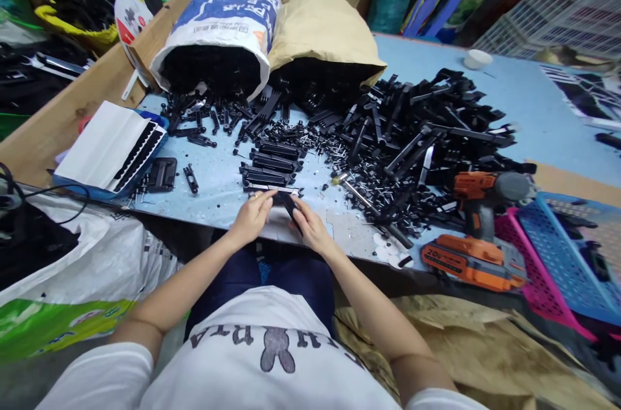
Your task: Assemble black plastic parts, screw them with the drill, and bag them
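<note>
At the table's near edge my left hand point(253, 216) is closed, its fingertips pinching one end of a dark piece. My right hand point(311, 224) grips a black plastic part point(290, 206), slanted toward me, with the thumb along its side. The two hands are close together, and whether both hold the same part I cannot tell. Just beyond the fingers lies a row of several black bar-shaped parts point(269, 164), side by side. The closest bar point(272, 188) has a pale, shiny strip along it. Small metal pins point(310, 138) are scattered behind the row.
A large heap of black parts point(431, 119) covers the table's right side. A white sack point(223, 9) and a tan sack point(325, 22) lie open at the back. An orange cordless drill point(473, 255) stands at the right edge beside a blue basket point(563, 255). A blue box point(97, 187) sits left.
</note>
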`<state>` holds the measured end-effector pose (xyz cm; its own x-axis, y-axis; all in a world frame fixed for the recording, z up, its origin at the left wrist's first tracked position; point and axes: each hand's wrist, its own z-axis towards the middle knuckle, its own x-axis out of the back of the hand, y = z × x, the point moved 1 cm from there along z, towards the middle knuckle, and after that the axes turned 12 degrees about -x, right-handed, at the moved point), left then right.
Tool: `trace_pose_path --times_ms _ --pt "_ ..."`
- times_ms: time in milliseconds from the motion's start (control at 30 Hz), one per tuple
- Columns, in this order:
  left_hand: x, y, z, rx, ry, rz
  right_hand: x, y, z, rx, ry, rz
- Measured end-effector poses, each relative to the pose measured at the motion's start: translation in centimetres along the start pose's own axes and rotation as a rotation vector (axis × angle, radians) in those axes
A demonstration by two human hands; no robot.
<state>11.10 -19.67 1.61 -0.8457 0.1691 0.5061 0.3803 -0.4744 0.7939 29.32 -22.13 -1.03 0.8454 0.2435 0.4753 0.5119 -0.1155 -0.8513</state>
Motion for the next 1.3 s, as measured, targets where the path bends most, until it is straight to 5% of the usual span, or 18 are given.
trace_pose_path --times_ms 100,200,400,500,600,733,867,967,1033,1100,1200,1300 --pt "-1.1 1.1 -0.7 -0.007 0.081 -0.053 -1.0 -0.8 0.1 -0.152 -0.097 0.454" --pt "-1.2 1.7 -0.8 -0.066 0.175 -0.030 -0.7 -0.4 -0.3 -0.072 -0.100 0.545" --pt "-1.3 2.8 -0.8 -0.211 0.188 0.078 1.2 0.1 -1.3 0.156 -0.043 0.218" --pt "-2.1 3.5 -1.0 -0.227 0.322 0.079 0.6 -0.6 -2.0 0.176 0.039 0.185" --pt "-2.7 4.3 -1.0 -0.190 0.466 0.088 -1.1 -1.3 -2.7 0.191 0.145 0.183" --pt "-3.1 4.2 -0.9 -0.138 0.421 0.073 -2.8 -1.8 -2.8 0.204 0.253 0.134" --pt "-4.3 2.0 -2.3 0.113 0.394 -0.009 -1.3 -1.3 -1.9 0.138 0.167 -0.114" --pt "-5.0 0.5 -3.9 0.175 0.266 0.105 4.0 0.5 -1.6 0.039 0.383 -0.349" --pt "-5.0 0.3 -4.2 0.021 0.129 0.312 8.9 2.1 -1.7 -0.118 0.688 -0.487" --pt "-4.9 0.6 -3.6 -0.205 -0.064 0.449 13.4 3.8 -1.9 -0.441 0.885 -0.608" --pt "-4.9 1.2 -1.5 -0.445 -0.411 0.472 18.0 5.8 -1.8 -0.859 0.876 -0.642" --pt "-4.7 1.2 0.2 -0.527 -0.645 0.467 19.5 6.7 -2.0 -1.000 0.743 -0.565"
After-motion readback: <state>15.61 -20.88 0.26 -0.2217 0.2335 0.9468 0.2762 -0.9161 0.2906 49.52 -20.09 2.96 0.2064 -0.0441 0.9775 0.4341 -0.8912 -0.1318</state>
